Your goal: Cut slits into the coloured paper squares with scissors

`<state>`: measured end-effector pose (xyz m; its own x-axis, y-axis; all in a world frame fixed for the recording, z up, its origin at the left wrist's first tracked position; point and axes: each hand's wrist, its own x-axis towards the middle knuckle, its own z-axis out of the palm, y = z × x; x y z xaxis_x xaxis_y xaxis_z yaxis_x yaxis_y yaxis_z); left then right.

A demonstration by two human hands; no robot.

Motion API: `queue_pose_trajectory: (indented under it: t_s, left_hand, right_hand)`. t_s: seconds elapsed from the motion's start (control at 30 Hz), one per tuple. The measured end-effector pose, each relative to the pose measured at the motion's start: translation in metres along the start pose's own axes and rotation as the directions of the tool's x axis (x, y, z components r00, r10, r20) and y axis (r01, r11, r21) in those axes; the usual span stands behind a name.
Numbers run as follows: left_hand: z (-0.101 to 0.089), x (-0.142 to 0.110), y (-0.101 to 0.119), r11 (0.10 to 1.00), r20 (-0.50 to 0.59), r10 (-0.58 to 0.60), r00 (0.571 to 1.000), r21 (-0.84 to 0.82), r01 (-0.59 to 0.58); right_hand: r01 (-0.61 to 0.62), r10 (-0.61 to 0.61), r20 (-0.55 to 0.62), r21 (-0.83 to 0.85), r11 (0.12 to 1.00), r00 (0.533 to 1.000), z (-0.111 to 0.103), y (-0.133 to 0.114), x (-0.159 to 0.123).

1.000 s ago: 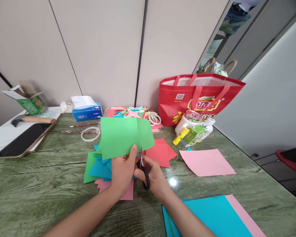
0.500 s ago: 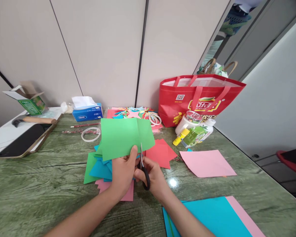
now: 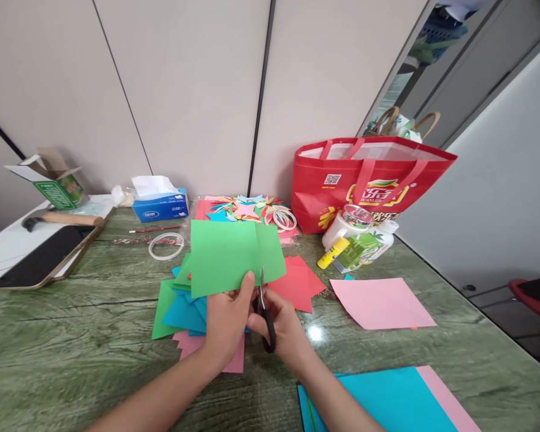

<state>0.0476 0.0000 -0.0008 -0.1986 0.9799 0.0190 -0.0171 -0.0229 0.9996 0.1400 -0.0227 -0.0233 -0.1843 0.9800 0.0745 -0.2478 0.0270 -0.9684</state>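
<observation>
I see the left hand [image 3: 227,318] pinching green paper [image 3: 225,258] and the right hand [image 3: 281,324] closed around scissors [image 3: 266,318] at its lower edge.

Even indoor light, tabletop glare, wide-angle edge stretch

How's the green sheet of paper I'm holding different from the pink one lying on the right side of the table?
The green paper sheet is raised in your left hand; the pink paper sheet lies on the green wood-grain table. The green sheet meets the black-handled metal scissors; the pink sheet touches neither scissors nor hands. Both are plain, unprinted on the visible side.
</observation>
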Motion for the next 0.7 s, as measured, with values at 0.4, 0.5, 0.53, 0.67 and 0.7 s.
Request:
queue_pose_trajectory:
  t_s: [0.4,0.5,0.53,0.67,0.7]
  left_hand:
    - [0.0007,0.0002,0.0012,0.998,-0.003,-0.024,1.000,0.059,0.024]
    - [0.0008,0.0006,0.0007,0.999,0.016,-0.018,1.000,0.050,0.017]
    - [0.0007,0.0006,0.0008,0.999,0.017,-0.017,1.000,0.052,0.016]
    - [0.0007,-0.0002,0.0023,0.997,0.005,-0.020,1.000,0.069,0.020]
    - [0.0007,-0.0004,0.0025,0.997,0.002,-0.029,1.000,0.078,0.029]
  right_hand:
    - [-0.004,0.004,0.006,0.005,1.000,1.000,0.0007,0.0005,0.0019]
    - [-0.005,0.005,0.011,-0.007,1.000,1.000,0.0008,0.0002,0.0021]
    - [-0.003,0.004,0.012,-0.009,1.000,1.000,0.0007,0.0000,0.0020]
    - [0.004,-0.004,0.006,-0.011,1.000,1.000,0.0008,-0.0002,0.0016]
    - [0.003,-0.003,0.003,-0.013,1.000,1.000,0.0009,-0.0001,0.0013]
